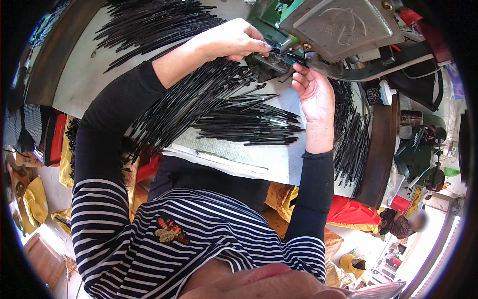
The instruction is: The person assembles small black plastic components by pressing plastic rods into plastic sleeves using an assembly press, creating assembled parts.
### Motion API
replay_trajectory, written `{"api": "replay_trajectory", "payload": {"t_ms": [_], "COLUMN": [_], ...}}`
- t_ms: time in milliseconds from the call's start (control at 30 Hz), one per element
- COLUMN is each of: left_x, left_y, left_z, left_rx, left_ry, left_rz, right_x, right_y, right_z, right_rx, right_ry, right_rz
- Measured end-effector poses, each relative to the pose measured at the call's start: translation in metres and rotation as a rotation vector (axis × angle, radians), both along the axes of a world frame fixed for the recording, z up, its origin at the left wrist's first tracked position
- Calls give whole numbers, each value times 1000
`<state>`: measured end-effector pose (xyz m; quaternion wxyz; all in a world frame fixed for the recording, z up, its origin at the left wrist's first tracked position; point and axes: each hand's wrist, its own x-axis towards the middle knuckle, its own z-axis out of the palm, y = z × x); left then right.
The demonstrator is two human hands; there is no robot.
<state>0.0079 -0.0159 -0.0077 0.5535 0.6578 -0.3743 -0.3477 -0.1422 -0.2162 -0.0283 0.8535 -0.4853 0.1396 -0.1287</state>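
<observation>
My left hand (236, 40) reaches across the table to the green machine (269, 21). Its thumb and fingertips are pinched together at a small dark piece beside the machine's metal working part (273, 62); what they hold is too small to make out. On the other side of that part is my right hand (314, 92), palm turned up and fingers loosely curled. Its fingertips are close to a dark strip at the machine, and nothing shows in the palm. Long thin black rods (249, 119) lie in a bundle below both hands, with another pile (186, 104) under my left forearm.
More black rods (149, 25) are heaped at the far left, and others (351, 149) lie by the right table edge. A grey metal cover (343, 25) overhangs the right hand. Brown wooden rims (379, 159) bound the table. A small patterned container (379, 93) stands right.
</observation>
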Motion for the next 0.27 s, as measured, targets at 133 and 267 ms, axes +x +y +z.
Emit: {"api": "replay_trajectory", "payload": {"t_ms": [133,267], "left_x": [-2,2], "left_y": [-1,7], "left_z": [7,8], "left_rx": [-20,146], "left_ry": [-57,-184], "left_rz": [-2,-70], "right_x": [-5,-6], "right_y": [0,8], "right_z": [6,19], "right_rx": [-76,-795], "right_ry": [-47,50], "right_rz": [-23,-84]}}
